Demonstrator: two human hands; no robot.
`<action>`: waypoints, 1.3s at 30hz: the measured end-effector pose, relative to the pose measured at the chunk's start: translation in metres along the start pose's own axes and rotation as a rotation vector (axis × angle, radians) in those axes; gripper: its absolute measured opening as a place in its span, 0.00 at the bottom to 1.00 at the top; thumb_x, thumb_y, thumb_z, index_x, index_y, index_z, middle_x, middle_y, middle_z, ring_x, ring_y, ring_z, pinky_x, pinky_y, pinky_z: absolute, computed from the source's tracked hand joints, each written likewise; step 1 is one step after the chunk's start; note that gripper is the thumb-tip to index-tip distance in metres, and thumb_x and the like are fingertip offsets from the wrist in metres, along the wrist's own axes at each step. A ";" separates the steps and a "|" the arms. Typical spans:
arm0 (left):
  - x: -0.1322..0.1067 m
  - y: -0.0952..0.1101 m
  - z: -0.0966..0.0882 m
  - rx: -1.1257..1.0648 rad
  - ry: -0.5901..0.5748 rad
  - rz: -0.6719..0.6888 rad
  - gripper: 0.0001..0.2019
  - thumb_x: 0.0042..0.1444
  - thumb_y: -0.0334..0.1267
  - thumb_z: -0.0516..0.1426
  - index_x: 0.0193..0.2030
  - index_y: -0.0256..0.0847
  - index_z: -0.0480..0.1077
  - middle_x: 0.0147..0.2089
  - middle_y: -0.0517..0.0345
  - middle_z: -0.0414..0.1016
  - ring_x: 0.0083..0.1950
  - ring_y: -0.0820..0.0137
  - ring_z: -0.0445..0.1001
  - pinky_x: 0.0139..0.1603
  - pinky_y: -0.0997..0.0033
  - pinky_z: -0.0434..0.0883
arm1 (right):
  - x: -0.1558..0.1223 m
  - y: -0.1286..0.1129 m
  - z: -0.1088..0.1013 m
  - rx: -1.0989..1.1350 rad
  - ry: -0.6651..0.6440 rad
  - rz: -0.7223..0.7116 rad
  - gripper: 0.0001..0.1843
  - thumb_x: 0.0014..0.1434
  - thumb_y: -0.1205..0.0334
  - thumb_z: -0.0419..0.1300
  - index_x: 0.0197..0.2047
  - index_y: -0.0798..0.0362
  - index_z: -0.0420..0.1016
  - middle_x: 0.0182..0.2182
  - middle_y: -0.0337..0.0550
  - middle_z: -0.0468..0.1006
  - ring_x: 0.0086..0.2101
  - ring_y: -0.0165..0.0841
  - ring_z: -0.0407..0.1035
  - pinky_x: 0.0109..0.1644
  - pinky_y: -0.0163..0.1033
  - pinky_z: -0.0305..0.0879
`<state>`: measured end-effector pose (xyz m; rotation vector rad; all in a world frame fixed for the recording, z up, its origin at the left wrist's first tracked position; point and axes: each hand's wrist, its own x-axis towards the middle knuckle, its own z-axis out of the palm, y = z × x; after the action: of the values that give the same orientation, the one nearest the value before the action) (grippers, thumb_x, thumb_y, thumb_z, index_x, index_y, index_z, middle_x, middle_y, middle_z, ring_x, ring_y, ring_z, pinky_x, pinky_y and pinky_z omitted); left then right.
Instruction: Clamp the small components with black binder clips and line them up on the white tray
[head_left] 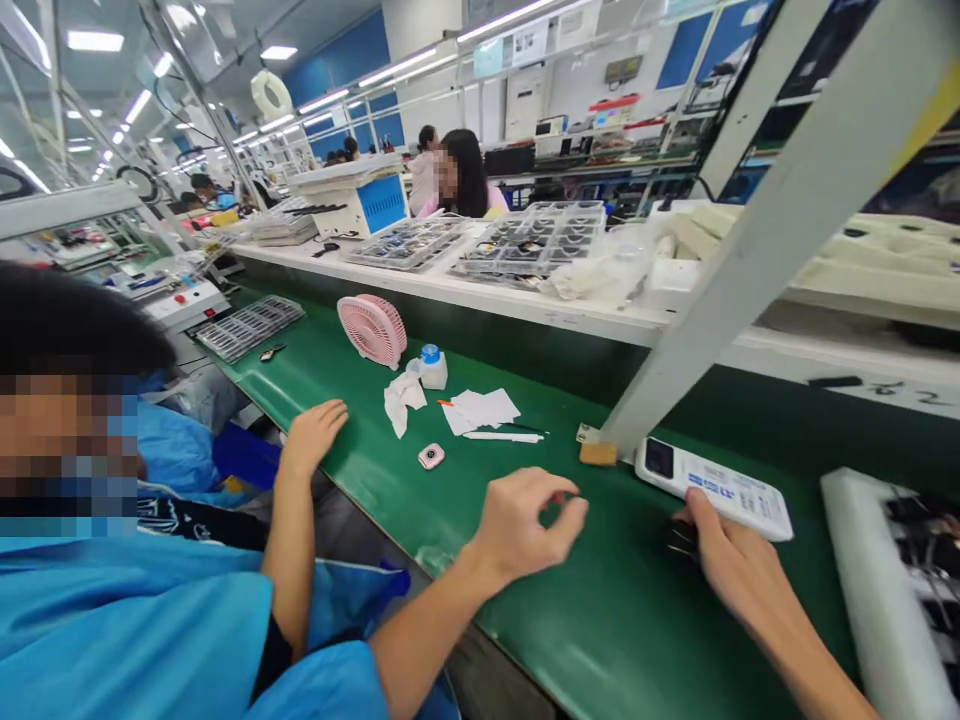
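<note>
Black object (681, 541) (indistinct), partly behind right hand (733, 562)

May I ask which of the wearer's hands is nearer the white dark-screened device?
Right: the right hand is beside the white device; the left hand, well to its left.

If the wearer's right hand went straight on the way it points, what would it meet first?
On that line the right hand would probably meet the white device first; the thumb overlaps its near edge in view, though contact is unclear.
</note>
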<state>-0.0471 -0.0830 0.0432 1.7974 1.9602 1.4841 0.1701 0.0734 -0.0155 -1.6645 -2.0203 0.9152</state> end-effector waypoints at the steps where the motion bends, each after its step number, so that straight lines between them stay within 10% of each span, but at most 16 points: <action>1: -0.007 -0.011 -0.018 0.100 0.043 -0.044 0.07 0.62 0.39 0.57 0.41 0.41 0.76 0.35 0.56 0.78 0.35 0.70 0.74 0.40 0.71 0.72 | -0.001 -0.003 0.000 0.010 -0.034 0.032 0.37 0.64 0.34 0.40 0.34 0.52 0.80 0.38 0.55 0.80 0.44 0.54 0.73 0.51 0.53 0.67; 6: -0.033 -0.088 -0.094 0.696 0.151 -0.368 0.17 0.65 0.45 0.54 0.54 0.37 0.73 0.52 0.42 0.74 0.53 0.54 0.72 0.50 0.56 0.72 | -0.005 -0.015 0.003 0.042 -0.118 0.038 0.35 0.65 0.36 0.40 0.31 0.50 0.79 0.35 0.54 0.80 0.42 0.52 0.73 0.51 0.50 0.65; 12: -0.034 -0.127 -0.108 0.598 0.029 -0.344 0.15 0.61 0.48 0.57 0.45 0.40 0.75 0.49 0.45 0.75 0.52 0.53 0.72 0.53 0.54 0.71 | -0.019 -0.030 0.005 0.014 -0.124 -0.068 0.36 0.70 0.40 0.37 0.27 0.50 0.75 0.31 0.51 0.79 0.38 0.48 0.73 0.44 0.45 0.61; 17: -0.012 -0.106 -0.076 0.197 -0.034 -0.331 0.12 0.59 0.47 0.60 0.44 0.42 0.72 0.40 0.54 0.78 0.38 0.63 0.75 0.43 0.63 0.71 | -0.020 -0.038 0.005 0.033 -0.094 -0.086 0.33 0.75 0.47 0.38 0.28 0.51 0.73 0.33 0.49 0.79 0.40 0.45 0.71 0.45 0.42 0.58; 25: 0.043 -0.021 0.035 -0.771 -0.371 -0.466 0.19 0.52 0.45 0.67 0.47 0.38 0.72 0.43 0.50 0.79 0.37 0.68 0.76 0.35 0.72 0.72 | -0.012 -0.034 -0.001 -0.036 -0.017 -0.025 0.33 0.78 0.50 0.35 0.34 0.53 0.75 0.38 0.49 0.80 0.43 0.43 0.72 0.46 0.40 0.59; 39: 0.039 -0.017 0.081 -0.819 -0.480 -0.586 0.23 0.44 0.42 0.72 0.46 0.34 0.78 0.39 0.48 0.82 0.32 0.70 0.77 0.34 0.73 0.73 | -0.012 -0.045 -0.003 -0.152 0.099 -0.017 0.33 0.78 0.52 0.36 0.37 0.56 0.79 0.38 0.55 0.82 0.44 0.45 0.76 0.47 0.41 0.63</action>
<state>-0.0191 -0.0023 0.0092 0.9785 1.2049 1.2182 0.1421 0.0582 0.0188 -1.7316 -2.0782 0.6742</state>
